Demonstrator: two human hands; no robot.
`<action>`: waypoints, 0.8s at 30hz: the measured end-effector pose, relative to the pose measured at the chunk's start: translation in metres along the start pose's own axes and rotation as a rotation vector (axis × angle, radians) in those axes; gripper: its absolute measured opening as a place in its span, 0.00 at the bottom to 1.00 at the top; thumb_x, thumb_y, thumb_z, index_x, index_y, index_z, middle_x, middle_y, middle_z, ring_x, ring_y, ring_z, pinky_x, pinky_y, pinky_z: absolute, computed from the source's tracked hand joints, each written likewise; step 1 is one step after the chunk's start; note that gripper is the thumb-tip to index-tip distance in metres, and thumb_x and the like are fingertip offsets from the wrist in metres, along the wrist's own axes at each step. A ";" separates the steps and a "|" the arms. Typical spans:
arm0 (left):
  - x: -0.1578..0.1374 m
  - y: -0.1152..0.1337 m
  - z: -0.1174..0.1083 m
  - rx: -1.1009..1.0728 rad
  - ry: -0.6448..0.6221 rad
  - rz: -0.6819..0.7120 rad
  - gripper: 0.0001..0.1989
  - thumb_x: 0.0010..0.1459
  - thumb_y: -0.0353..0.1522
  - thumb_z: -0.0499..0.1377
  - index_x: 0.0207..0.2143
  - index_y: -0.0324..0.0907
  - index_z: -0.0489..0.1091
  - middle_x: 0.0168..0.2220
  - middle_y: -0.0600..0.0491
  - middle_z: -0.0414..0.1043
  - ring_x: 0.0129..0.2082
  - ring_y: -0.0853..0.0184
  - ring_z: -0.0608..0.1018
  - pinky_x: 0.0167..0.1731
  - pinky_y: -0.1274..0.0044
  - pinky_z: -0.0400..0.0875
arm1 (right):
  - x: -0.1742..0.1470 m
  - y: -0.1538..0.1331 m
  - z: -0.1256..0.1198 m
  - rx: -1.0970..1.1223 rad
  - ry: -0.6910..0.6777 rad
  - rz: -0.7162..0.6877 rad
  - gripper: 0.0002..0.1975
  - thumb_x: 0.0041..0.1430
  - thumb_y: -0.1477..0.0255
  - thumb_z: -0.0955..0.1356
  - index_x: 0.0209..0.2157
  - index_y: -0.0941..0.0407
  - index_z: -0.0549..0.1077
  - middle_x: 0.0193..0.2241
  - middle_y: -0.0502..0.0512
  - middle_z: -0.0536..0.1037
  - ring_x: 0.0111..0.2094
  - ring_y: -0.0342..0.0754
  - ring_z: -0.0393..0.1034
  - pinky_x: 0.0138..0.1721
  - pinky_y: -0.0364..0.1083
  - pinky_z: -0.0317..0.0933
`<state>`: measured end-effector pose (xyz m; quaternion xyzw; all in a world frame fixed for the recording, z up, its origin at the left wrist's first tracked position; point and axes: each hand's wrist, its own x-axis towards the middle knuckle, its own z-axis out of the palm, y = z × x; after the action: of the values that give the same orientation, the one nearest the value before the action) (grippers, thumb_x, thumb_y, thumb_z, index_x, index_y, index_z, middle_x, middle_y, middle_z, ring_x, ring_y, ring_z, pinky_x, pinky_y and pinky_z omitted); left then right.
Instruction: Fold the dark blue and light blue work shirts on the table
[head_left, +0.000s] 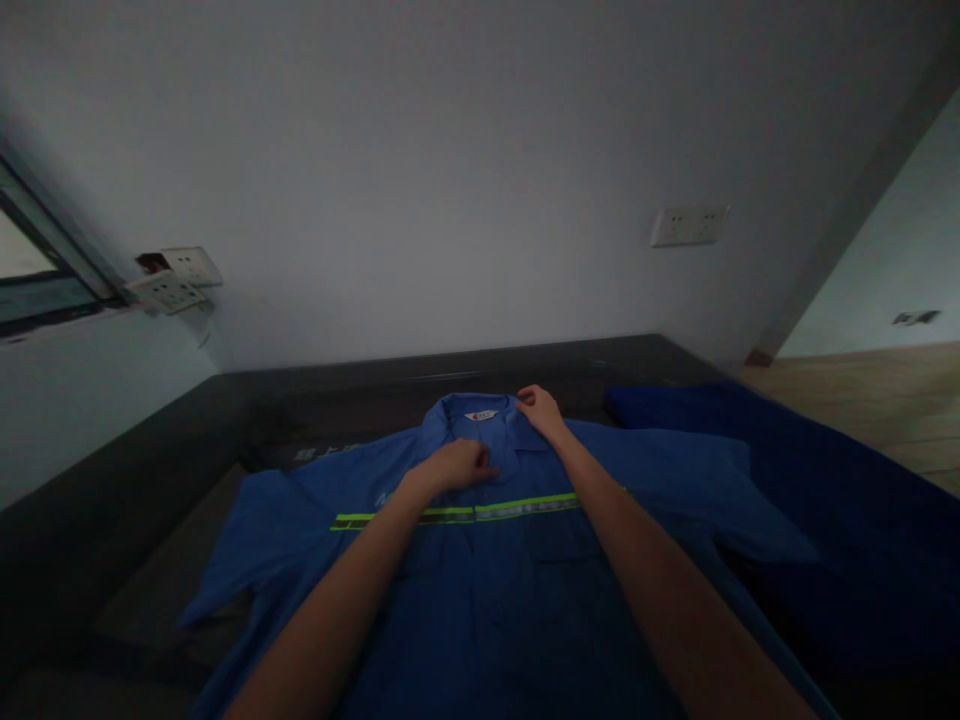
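Forearms extend over the blue shirt, spread front-up on a dark surface. I judge the step as collar adjustment: right hand pinches the collar; left hand's grip I cannot tell. Next: align both collar sides.

- A plain gray-white wall is stretching across the background in dim, grayish light.
- At far left, a dark-framed window is opening a brighter patch in a faintly greenish side wall.
- Two white socket plates are hanging askew in the corner, just beside the window.
- A double outlet is sitting level on the main wall, toward the right.
- Dark furniture with a raised edge is standing along the wall.
- At far right, a paler wall section is rising over a light, wood-toned floor, a blurred fixture showing low on it.
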<state>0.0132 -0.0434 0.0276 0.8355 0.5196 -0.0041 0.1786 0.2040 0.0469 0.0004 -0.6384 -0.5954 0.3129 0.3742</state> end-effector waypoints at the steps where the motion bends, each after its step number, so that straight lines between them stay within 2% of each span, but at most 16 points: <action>1: 0.000 0.000 0.000 -0.004 -0.003 0.002 0.13 0.55 0.41 0.58 0.29 0.41 0.73 0.27 0.51 0.75 0.26 0.66 0.74 0.24 0.78 0.59 | 0.000 0.001 0.003 0.044 0.003 0.009 0.13 0.50 0.78 0.68 0.39 0.56 0.71 0.35 0.53 0.77 0.38 0.45 0.71 0.42 0.43 0.62; 7: 0.002 -0.002 0.003 -0.013 0.004 0.005 0.11 0.54 0.40 0.59 0.28 0.41 0.72 0.27 0.51 0.75 0.26 0.67 0.74 0.24 0.79 0.58 | 0.003 0.004 0.008 0.325 -0.034 0.100 0.17 0.44 0.84 0.65 0.38 0.58 0.71 0.26 0.49 0.75 0.26 0.43 0.70 0.31 0.41 0.64; 10: 0.002 -0.002 0.003 -0.017 0.008 0.014 0.11 0.54 0.39 0.59 0.27 0.41 0.72 0.26 0.52 0.74 0.26 0.67 0.74 0.24 0.79 0.58 | 0.001 0.000 0.005 0.436 -0.092 0.121 0.18 0.44 0.85 0.64 0.38 0.57 0.71 0.23 0.48 0.74 0.25 0.43 0.71 0.31 0.42 0.66; 13: 0.001 0.000 0.001 -0.031 0.003 0.000 0.10 0.53 0.39 0.59 0.28 0.41 0.72 0.26 0.52 0.74 0.26 0.67 0.74 0.25 0.79 0.59 | -0.002 -0.003 0.000 0.489 -0.137 0.113 0.18 0.45 0.85 0.64 0.39 0.57 0.71 0.25 0.50 0.76 0.27 0.43 0.72 0.34 0.43 0.67; 19: -0.002 0.003 0.001 -0.023 0.003 0.009 0.10 0.54 0.39 0.59 0.28 0.41 0.73 0.27 0.51 0.75 0.27 0.66 0.74 0.25 0.78 0.59 | -0.002 -0.003 -0.003 0.362 -0.087 0.073 0.13 0.46 0.83 0.63 0.34 0.58 0.73 0.29 0.53 0.78 0.32 0.45 0.73 0.37 0.44 0.67; 22: 0.002 -0.002 -0.002 -0.041 0.001 0.020 0.12 0.55 0.40 0.58 0.29 0.41 0.73 0.27 0.52 0.75 0.27 0.66 0.74 0.25 0.78 0.60 | 0.000 -0.007 -0.002 0.230 0.010 0.004 0.07 0.52 0.78 0.64 0.32 0.57 0.73 0.34 0.55 0.77 0.39 0.48 0.71 0.44 0.47 0.63; 24: 0.007 -0.009 -0.009 -0.072 0.076 0.009 0.12 0.56 0.40 0.57 0.31 0.41 0.72 0.29 0.52 0.75 0.28 0.66 0.75 0.27 0.78 0.61 | -0.002 -0.014 0.001 0.163 0.063 -0.057 0.06 0.54 0.75 0.64 0.33 0.56 0.73 0.38 0.56 0.76 0.45 0.49 0.67 0.50 0.48 0.59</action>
<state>0.0068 -0.0309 0.0322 0.8306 0.5219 0.0472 0.1887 0.1958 0.0450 0.0118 -0.5980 -0.5739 0.3293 0.4524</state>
